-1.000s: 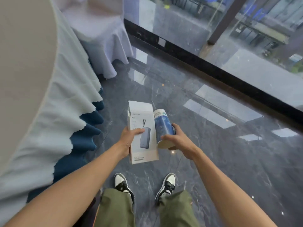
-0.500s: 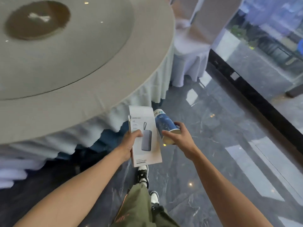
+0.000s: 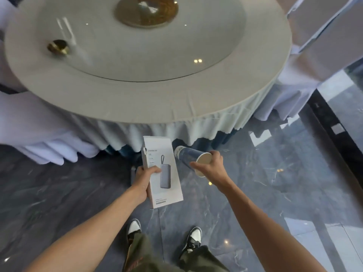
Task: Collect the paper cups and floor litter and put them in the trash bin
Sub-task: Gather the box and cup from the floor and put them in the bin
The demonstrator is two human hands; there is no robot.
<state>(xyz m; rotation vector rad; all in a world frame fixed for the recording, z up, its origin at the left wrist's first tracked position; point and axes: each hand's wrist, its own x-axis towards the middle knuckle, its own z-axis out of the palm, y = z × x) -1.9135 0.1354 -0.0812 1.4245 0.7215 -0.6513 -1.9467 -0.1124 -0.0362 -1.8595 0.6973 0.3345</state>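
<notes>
Swinging round since a second ago, the view is now taking in the whole round worktop [image 3: 255,81], where earlier only its skirt was showing. Left hand [image 3: 144,180] is gripping one white carton [image 3: 162,171], its grip pressed around the box's left edge; right hand [image 3: 211,166] is pinching one blue paper cup [image 3: 189,156] at the rim, mouth toward the camera, both just off the worktop's near edge. Carrying seems under way; no bin is showing, so finding it comes next.

Round table [image 3: 255,79] — glass turntable [image 3: 176,55] on top, brass knob [image 3: 58,48] near its edge.
</notes>
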